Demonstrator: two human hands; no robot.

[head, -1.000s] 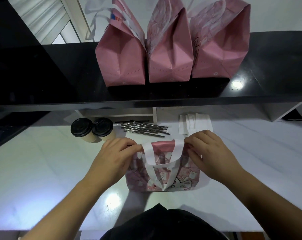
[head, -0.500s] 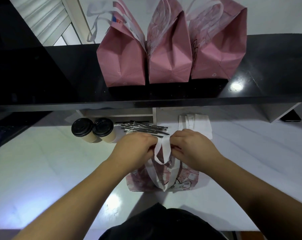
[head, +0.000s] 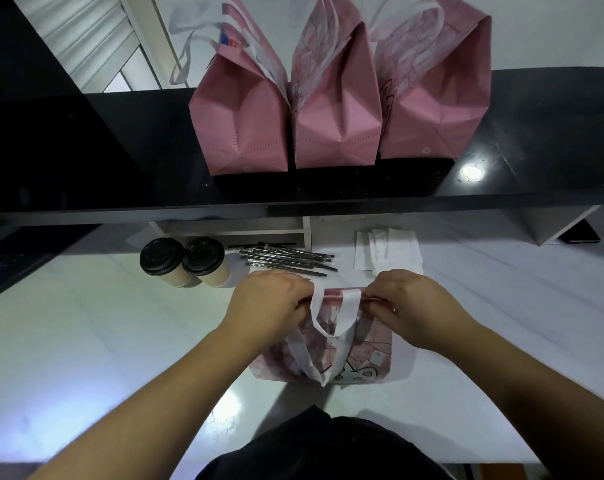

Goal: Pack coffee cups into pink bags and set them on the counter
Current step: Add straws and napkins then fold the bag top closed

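I see two lidded coffee cups [head: 182, 261] at the left of the white tabletop [head: 68, 341], touching each other. My left hand [head: 271, 303] and right hand [head: 411, 303] each pinch an end of the pink bag's [head: 328, 348] top edge — its white handles [head: 335, 313] droop between them. Three more pink bags [head: 338, 109] stand upright on the black counter [head: 536, 150] behind.

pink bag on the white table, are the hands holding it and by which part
Yes. Both hands hold the pink bag by its top edge: the left hand pinches the left end, the right hand the right end, beside the white handles.
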